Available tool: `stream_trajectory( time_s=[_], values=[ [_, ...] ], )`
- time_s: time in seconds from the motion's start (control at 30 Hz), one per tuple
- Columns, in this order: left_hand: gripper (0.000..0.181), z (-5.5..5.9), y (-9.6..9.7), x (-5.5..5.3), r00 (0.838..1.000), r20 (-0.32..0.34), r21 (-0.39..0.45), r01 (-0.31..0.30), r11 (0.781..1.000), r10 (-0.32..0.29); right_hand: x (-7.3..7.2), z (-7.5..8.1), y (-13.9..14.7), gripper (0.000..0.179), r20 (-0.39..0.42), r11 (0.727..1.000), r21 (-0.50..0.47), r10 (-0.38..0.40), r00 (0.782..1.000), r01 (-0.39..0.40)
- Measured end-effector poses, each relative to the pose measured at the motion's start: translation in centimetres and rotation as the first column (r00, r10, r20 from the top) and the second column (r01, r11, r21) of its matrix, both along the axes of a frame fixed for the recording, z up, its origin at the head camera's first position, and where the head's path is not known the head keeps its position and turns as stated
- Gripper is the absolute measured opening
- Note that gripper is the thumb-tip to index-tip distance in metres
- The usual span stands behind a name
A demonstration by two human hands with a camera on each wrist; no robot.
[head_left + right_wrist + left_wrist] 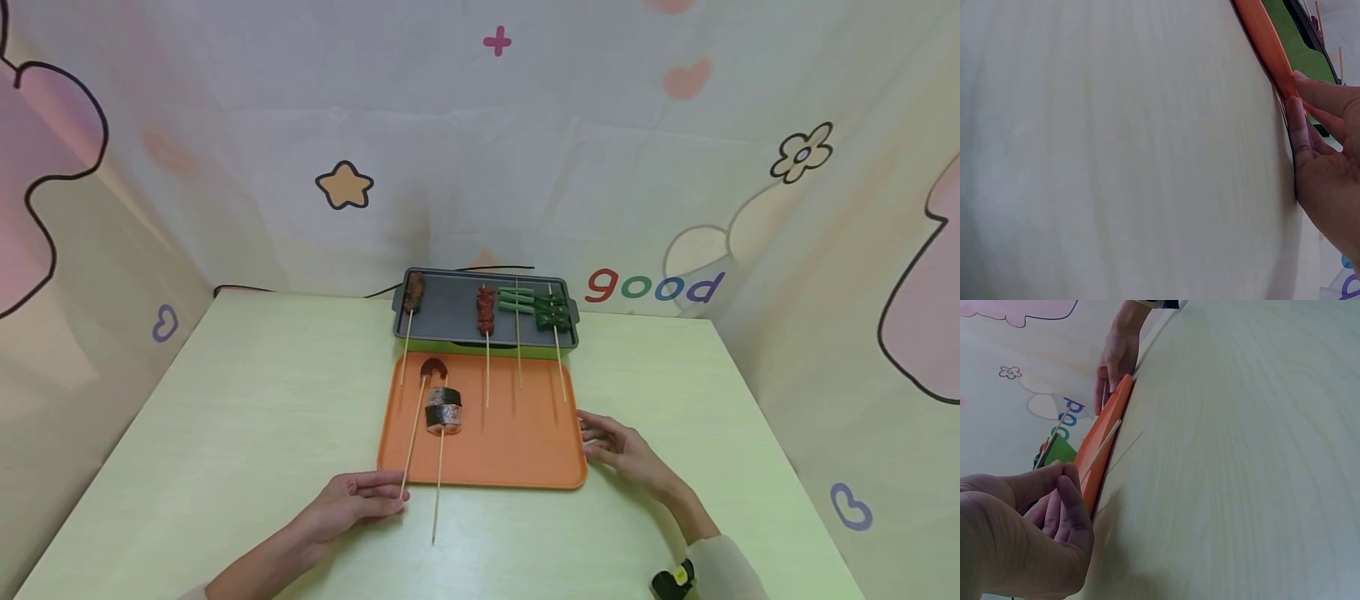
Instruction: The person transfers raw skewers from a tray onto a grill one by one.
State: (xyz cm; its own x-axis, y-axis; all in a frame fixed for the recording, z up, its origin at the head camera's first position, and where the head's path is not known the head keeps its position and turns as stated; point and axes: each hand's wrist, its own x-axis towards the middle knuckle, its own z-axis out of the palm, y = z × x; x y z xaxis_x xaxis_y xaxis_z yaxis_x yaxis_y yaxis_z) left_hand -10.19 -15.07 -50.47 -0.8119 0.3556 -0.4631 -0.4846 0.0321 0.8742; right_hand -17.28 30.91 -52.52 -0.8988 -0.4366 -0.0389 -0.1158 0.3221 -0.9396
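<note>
My left hand (pixel 352 504) pinches the lower end of a thin wooden skewer (pixel 413 433) between thumb and fingers at the tray's near left. A dark red curved food piece (pixel 432 367) tops this skewer. Beside it, a second skewer with black-and-white rolled pieces (pixel 444 410) lies on the orange tray (pixel 517 467), its stick jutting over the near rim. In the left wrist view, the thumb and index fingertips meet. At the tray's right edge, my right hand (pixel 626 454) touches the rim with extended fingers, and the right wrist view shows its fingertips (pixel 1295 107) at the corner.
Behind the tray stands a grey grill plate (pixel 450 321) on a green base. Brown (pixel 414 292), red (pixel 486 310) and two green (pixel 552 310) food skewers lie on it, sticks reaching over the tray. A black cord (pixel 243 288) runs along the table's back edge by the patterned curtain.
</note>
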Motion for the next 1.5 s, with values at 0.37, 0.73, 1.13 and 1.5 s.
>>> stream_trajectory(
  time_s=[0.37, 0.73, 1.13, 1.5],
  values=[
    [0.060, 0.6, -0.3, 0.5, 0.999, -0.028, -0.006, 0.031, 1.000, -0.031, 0.1, 0.1, -0.1, 0.059, 0.037, 1.000, -0.001, -0.008, 0.999, 0.008],
    [0.054, 2.7, 2.4, -2.9, 0.993, -0.095, 0.025, -0.061, 0.998, 0.063, 0.2, 0.2, 0.0, 0.060, 0.039, 1.000, -0.006, -0.007, 0.999, 0.008],
    [0.045, 6.3, 5.3, -8.7, 0.972, -0.043, 0.075, -0.228, 0.971, 0.232, 0.1, 0.1, 0.1, 0.060, 0.006, 1.000, -0.007, 0.003, 1.000, -0.003],
    [0.042, 7.4, 4.8, -12.1, 0.973, 0.001, 0.072, -0.231, 0.970, 0.232, 0.1, 0.2, 0.0, 0.061, 0.034, 1.000, -0.013, -0.007, 0.999, 0.008]
  ],
)
